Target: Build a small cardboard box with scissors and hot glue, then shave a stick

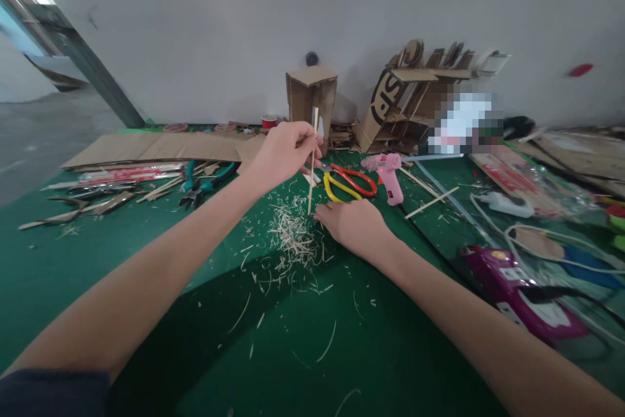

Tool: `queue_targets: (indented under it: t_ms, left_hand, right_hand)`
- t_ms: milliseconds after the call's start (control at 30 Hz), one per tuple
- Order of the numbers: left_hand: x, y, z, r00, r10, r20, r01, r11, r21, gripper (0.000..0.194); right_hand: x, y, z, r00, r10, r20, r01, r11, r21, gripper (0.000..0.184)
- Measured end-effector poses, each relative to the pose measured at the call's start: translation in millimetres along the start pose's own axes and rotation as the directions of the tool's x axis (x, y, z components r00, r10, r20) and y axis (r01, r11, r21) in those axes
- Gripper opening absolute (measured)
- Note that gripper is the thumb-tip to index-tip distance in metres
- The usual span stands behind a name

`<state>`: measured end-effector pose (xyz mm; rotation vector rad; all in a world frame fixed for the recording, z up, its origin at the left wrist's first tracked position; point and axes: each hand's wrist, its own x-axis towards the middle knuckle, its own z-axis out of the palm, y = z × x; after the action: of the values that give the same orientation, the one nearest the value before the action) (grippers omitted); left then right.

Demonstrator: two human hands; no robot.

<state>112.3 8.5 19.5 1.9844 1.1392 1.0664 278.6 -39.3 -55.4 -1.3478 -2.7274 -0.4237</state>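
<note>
My left hand (288, 150) pinches a thin wooden stick (311, 189) that stands nearly upright, its top jutting above my fingers. By the stick's lower end, my right hand (354, 225) is closed, fingers curled towards it; whatever it grips is hidden under the fingers. A loose pile of pale wood shavings (295, 235) lies beneath the stick on the green table (273, 352). Just beyond my right hand rest scissors with red and yellow handles (359, 181), and beside them a pink glue gun (389, 176).
Pliers with teal handles (190, 179) and wood scraps lie at left, before a flat cardboard strip (146, 147). A small cardboard box (312, 88) and a larger cardboard structure (390, 101) stand by the wall. At right are a purple device (522, 296), cables and a white power strip (508, 203).
</note>
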Motion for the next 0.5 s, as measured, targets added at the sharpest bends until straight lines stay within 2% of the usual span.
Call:
queue_targets:
  t_ms: [67, 200, 500]
  left_hand:
    - [0.0, -0.1, -0.5, 1.0, -0.007, 0.001, 0.007, 1.0, 0.006, 0.022]
    - [-0.4, 0.7, -0.2, 1.0, 0.016, 0.023, -0.016, 1.0, 0.008, 0.021]
    - [-1.8, 3.4, 0.2, 0.993, 0.101, 0.066, -0.103, 0.994, 0.031, 0.021]
  right_hand:
    - [1.2, 1.8, -3.3, 0.996, 0.025, -0.08, -0.027, 0.999, -0.022, 0.037]
    - [4.2, 7.1, -6.3, 0.953, 0.181, -0.243, -0.197, 0.979, -0.044, 0.046]
    - [9.0, 7.3, -3.1, 0.946, 0.22, -0.237, -0.234, 0.972, -0.032, 0.044]
